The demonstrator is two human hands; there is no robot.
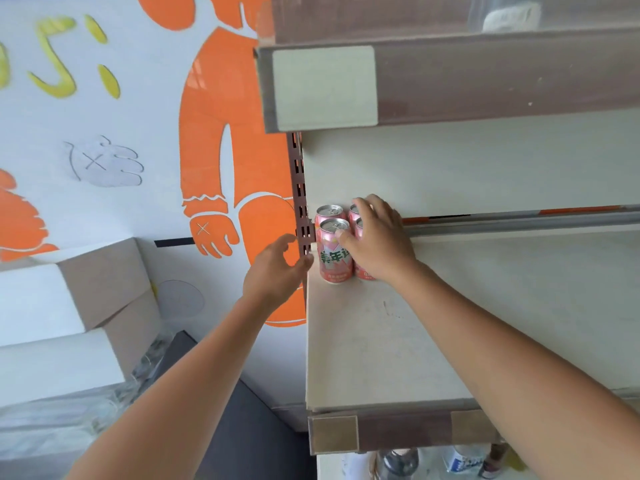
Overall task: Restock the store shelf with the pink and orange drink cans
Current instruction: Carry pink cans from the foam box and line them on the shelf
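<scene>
Pink drink cans [335, 268], four, upright, with silver pull-tab tops and green characters on the label, stand two by two and close together at the rear left corner of the shelf [381, 348]. The front left can [333, 244] and rear left can [330, 212] are in plain view. The rear right can [354, 210] and front right can [363, 274] are mostly covered by the right hand [377, 237], which grips the front right can from above. The shelf is a pale beige level board with a brown front lip.

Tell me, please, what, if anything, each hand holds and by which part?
The right hand grips the front right can round its top; left hand holds nothing.
</scene>
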